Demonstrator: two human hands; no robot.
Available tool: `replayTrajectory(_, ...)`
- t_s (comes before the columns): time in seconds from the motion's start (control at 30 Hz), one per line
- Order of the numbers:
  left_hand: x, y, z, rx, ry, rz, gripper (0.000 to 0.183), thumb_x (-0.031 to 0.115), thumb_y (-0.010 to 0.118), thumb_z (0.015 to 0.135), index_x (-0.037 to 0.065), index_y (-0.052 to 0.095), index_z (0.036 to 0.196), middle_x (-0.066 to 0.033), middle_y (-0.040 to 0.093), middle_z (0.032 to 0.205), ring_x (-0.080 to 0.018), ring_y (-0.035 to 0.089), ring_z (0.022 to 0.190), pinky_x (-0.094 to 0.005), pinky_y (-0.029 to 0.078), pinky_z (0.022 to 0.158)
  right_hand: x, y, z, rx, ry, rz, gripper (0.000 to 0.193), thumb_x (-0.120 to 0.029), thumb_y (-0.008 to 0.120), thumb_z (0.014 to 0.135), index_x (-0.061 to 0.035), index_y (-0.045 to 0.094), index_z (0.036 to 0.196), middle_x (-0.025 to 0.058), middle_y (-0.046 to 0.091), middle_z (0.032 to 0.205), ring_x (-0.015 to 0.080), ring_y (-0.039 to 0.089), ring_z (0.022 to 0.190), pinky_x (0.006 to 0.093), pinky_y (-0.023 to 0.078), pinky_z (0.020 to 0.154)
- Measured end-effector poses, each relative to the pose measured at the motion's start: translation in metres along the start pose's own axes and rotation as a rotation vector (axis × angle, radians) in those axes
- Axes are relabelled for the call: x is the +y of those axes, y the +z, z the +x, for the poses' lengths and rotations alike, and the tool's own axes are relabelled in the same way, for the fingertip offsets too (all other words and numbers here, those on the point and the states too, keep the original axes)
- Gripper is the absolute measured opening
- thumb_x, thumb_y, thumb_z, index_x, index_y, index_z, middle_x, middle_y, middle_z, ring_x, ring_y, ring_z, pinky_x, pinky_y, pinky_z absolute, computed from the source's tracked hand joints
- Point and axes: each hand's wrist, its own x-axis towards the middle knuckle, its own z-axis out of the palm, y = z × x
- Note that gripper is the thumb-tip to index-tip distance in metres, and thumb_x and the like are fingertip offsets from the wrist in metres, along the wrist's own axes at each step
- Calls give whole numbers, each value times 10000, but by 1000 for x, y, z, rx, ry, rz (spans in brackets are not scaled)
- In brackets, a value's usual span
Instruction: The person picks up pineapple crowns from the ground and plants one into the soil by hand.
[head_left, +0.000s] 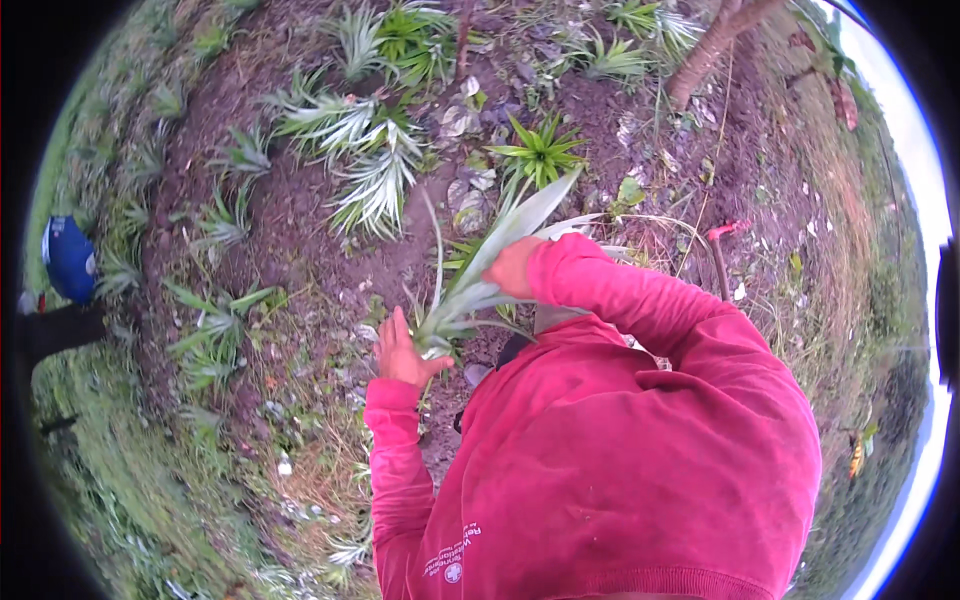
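A pale green pineapple plant (462,302) with long, pointed leaves leans to the upper right in front of me, its base low against the dark soil. My right hand (512,268) is closed around its leaves about midway up. Beside the base, on its left, my left hand (402,352) has its fingers stretched and thumb apart, close to or touching the lower leaves. Whether the roots are in the ground is hidden. Both my arms are in red sleeves.
A bright green spiky plant (541,152) and a larger silvery one (378,170) grow just beyond. A thin tree trunk (708,52) rises at the far right. Nearer stands a stick with a red top (727,231). At the far left is a blue object (70,260).
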Motion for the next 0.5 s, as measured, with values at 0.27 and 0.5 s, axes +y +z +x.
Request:
replayTrajectory(0.27, -18, 73, 14, -362, -272, -504, 1055, 181, 851, 584, 19, 208, 1404, -171, 615, 1008, -250, 622, 845, -361, 499, 780, 4, 9, -10, 178, 10, 45, 268, -194, 521, 801, -140, 623, 1043, 88, 642, 933, 312, 607, 938, 444, 465, 839)
replayTrajectory(0.5, -91, 138, 2, -292, -822, -701, 822, 162, 826, 582, -59, 423, 1263, -191, 590, 1119, -254, 612, 874, -365, 487, 789, 24, 42, -94, 425, 15, 842, 393, -276, 661, 789, -94, 584, 1129, 136, 620, 942, 276, 613, 851, 335, 489, 782)
